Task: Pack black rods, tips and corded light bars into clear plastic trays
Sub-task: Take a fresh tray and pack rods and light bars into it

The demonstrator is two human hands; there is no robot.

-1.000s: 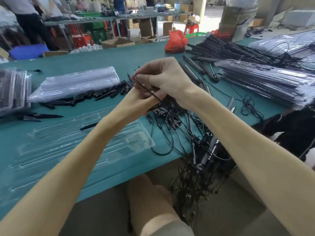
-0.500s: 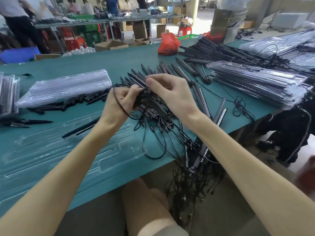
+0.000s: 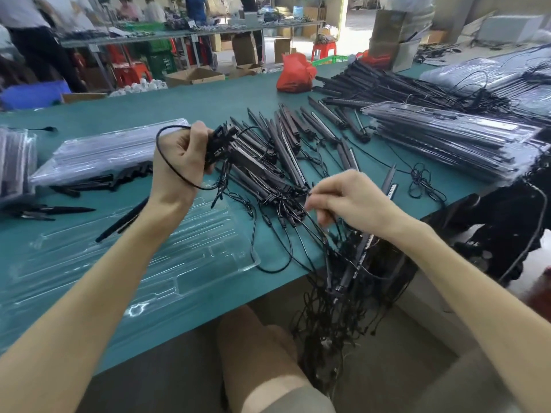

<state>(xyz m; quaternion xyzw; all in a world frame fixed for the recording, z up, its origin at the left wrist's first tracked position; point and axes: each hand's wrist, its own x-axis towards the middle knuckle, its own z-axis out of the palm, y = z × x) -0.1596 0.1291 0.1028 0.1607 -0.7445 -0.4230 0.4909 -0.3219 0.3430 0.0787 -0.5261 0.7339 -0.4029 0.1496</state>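
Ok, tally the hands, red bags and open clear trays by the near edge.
Hands: 2 (left hand gripping light bars, right hand pinching cords)
Red bag: 1
Open clear tray: 1
Total: 4

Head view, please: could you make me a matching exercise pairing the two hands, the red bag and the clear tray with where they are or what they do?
1 left hand
2 right hand
3 red bag
4 clear tray

A far across the table
B grips a bundle of light bars
C pinches cords near the table edge
D flat under a forearm

Pairs: 1-B, 2-C, 3-A, 4-D.
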